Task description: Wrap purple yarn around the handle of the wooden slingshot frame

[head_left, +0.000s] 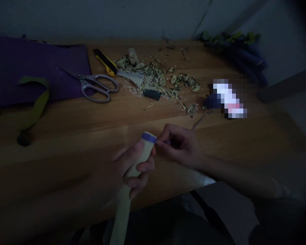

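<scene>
A pale, peeled stick [121, 211] slants up from the bottom edge, with my left hand [136, 165] wrapped round its upper part. Round the stick's top end runs a blue-purple band [149, 137]. My right hand [181, 144] is pinched at the right side of that band, on a thin purple strand [200, 120]. The strand leads from the fingers up and right toward a dark blue ball [212, 101].
Scissors [98, 89] lie partly on purple material [40, 71], near a yellow utility knife [105, 63]. Shavings [158, 78] cover the table's back middle. A green strip [38, 105] lies left. A blurred bright object [231, 98] and dark bundle [241, 54] are right.
</scene>
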`<state>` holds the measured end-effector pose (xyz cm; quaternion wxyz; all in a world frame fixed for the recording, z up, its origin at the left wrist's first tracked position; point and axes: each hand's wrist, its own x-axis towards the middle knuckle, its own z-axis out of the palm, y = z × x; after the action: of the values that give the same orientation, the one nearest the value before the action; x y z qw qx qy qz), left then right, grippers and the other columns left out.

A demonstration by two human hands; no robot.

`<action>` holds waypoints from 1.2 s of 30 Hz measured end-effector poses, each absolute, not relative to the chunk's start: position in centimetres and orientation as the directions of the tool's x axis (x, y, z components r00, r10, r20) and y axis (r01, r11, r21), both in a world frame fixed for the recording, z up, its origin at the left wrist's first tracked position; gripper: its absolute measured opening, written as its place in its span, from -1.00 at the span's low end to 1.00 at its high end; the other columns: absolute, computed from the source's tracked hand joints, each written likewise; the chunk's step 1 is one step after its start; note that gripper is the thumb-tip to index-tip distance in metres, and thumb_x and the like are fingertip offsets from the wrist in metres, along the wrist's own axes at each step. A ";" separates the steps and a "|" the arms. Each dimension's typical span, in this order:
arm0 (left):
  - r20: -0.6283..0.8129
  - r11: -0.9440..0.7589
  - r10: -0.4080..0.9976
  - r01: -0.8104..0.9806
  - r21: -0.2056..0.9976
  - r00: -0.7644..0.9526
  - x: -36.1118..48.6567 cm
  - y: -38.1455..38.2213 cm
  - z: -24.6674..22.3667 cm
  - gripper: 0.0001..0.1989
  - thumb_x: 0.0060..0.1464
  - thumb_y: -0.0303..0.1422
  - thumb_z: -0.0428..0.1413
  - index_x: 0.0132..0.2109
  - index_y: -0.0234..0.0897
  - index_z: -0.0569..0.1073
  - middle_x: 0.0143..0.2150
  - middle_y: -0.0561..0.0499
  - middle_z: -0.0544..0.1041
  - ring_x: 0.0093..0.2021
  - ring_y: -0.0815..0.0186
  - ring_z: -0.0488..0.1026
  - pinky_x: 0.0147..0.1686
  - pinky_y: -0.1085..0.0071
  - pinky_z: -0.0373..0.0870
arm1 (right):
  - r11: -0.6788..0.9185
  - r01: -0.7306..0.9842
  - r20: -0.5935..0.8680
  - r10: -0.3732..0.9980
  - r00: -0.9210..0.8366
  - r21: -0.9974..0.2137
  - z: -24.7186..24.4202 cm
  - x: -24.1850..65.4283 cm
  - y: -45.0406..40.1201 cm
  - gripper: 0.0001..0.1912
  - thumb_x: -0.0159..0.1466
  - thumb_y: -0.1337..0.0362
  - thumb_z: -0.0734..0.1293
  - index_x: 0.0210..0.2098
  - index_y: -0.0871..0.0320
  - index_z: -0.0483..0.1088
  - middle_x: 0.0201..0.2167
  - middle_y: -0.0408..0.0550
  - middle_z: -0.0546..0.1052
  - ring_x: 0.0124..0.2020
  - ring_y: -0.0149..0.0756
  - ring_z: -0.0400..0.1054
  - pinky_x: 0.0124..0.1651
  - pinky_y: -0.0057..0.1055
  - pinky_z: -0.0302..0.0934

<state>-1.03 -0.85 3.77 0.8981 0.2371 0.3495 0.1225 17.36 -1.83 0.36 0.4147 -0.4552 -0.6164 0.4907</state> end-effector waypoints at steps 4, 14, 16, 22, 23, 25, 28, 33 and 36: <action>-0.526 0.842 0.397 -0.070 0.535 0.752 -0.9 -0.9 3.6 -0.68 0.17 -0.09 -0.18 -0.26 -0.22 0.30 -0.58 0.21 0.21 -0.73 0.64 0.05 -0.68 0.65 0.29 | -0.021 0.017 -0.025 0.944 -0.330 -1.000 0.6 17.3 -1.5 -0.77 0.12 0.27 0.36 -0.53 0.22 0.23 -0.66 -0.30 0.18 -0.63 -0.59 0.01 -0.59 -0.61 -0.09; -0.630 0.773 0.249 0.241 0.587 0.736 -1.2 -0.3 3.4 -0.59 0.17 -0.01 -0.36 -0.20 -0.19 0.20 -0.71 0.17 0.33 -0.73 0.44 0.31 -0.72 0.61 0.23 | -0.205 -0.037 -0.172 0.896 -0.410 -0.978 0.0 17.4 -0.9 -0.74 0.15 0.17 0.32 -0.47 0.19 0.18 -0.71 -0.34 0.23 -0.69 -0.61 -0.06 -0.61 -0.59 -0.21; -0.650 0.770 0.269 0.247 0.588 0.711 -1.2 -0.3 3.2 -0.55 0.16 0.02 -0.36 -0.26 -0.21 0.23 -0.76 0.20 0.24 -0.77 0.46 0.26 -0.72 0.60 0.23 | -0.199 -0.021 -0.175 0.905 -0.388 -0.980 -0.2 17.3 -0.8 -0.74 0.14 0.18 0.33 -0.47 0.19 0.18 -0.74 -0.37 0.17 -0.70 -0.61 -0.10 -0.62 -0.59 -0.24; -0.632 0.750 0.335 0.208 0.627 0.698 -1.0 -0.9 2.8 -0.68 0.01 -0.07 0.04 -0.35 -0.22 0.18 -0.71 0.26 0.20 -0.77 0.56 0.15 -0.75 0.66 0.06 | -0.236 -0.040 -0.203 0.900 -0.386 -0.971 -0.1 17.0 -0.8 -0.73 0.10 0.19 0.36 -0.49 0.20 0.20 -0.75 -0.39 0.14 -0.70 -0.62 -0.12 -0.63 -0.60 -0.25; -0.642 0.730 0.348 0.232 0.643 0.683 -1.1 -1.0 2.8 -0.70 -0.02 -0.13 0.09 -0.33 -0.22 0.18 -0.69 0.25 0.22 -0.76 0.57 0.15 -0.75 0.67 0.03 | -0.244 -0.049 -0.206 0.897 -0.392 -0.968 -0.1 17.0 -0.8 -0.73 0.09 0.19 0.37 -0.49 0.20 0.20 -0.75 -0.39 0.14 -0.69 -0.62 -0.12 -0.62 -0.60 -0.24; -0.645 0.694 0.366 0.266 0.669 0.671 -1.1 -1.1 3.0 -0.73 0.00 -0.18 0.09 -0.31 -0.23 0.19 -0.67 0.24 0.25 -0.72 0.59 0.14 -0.72 0.68 0.02 | -0.254 -0.060 -0.209 0.891 -0.402 -0.965 -0.2 17.0 -0.7 -0.73 0.07 0.20 0.38 -0.50 0.21 0.21 -0.75 -0.39 0.13 -0.69 -0.62 -0.11 -0.62 -0.60 -0.22; -0.632 0.702 0.322 0.270 0.659 0.705 -1.2 -1.2 3.8 -0.71 0.06 -0.10 -0.01 -0.35 -0.23 0.17 -0.65 0.23 0.25 -0.73 0.58 0.12 -0.71 0.65 0.03 | -0.242 -0.062 -0.194 0.885 -0.423 -0.968 -0.3 17.2 -0.6 -0.75 0.07 0.18 0.38 -0.50 0.22 0.27 -0.72 -0.36 0.16 -0.67 -0.62 -0.04 -0.60 -0.60 -0.15; -0.750 0.536 0.203 0.570 0.623 0.629 -1.4 -1.5 5.9 -0.70 0.08 -0.06 -0.07 -0.33 -0.21 0.26 -0.72 0.21 0.22 -0.72 0.47 0.16 -0.69 0.56 0.07 | -0.164 0.004 -0.146 0.863 -0.484 -0.986 0.2 17.8 -0.7 -0.85 0.11 0.25 0.35 -0.45 0.23 0.37 -0.59 -0.23 0.38 -0.58 -0.57 0.20 -0.51 -0.59 0.08; -0.626 0.085 0.493 0.683 0.726 0.604 -1.7 -1.9 5.3 -0.67 0.06 -0.09 -0.03 -0.15 -0.20 0.40 -0.55 0.07 0.43 -0.55 0.34 0.34 -0.58 0.49 0.17 | -0.062 0.120 -0.121 0.807 -0.578 -0.991 0.4 18.0 -0.8 -0.91 0.13 0.33 0.33 -0.43 0.26 0.41 -0.55 -0.17 0.45 -0.52 -0.53 0.29 -0.45 -0.57 0.16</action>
<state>-1.70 -1.86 5.34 0.5925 0.6716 0.4376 -0.0800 17.97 -0.78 0.44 0.2736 -0.3692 -0.6276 0.6284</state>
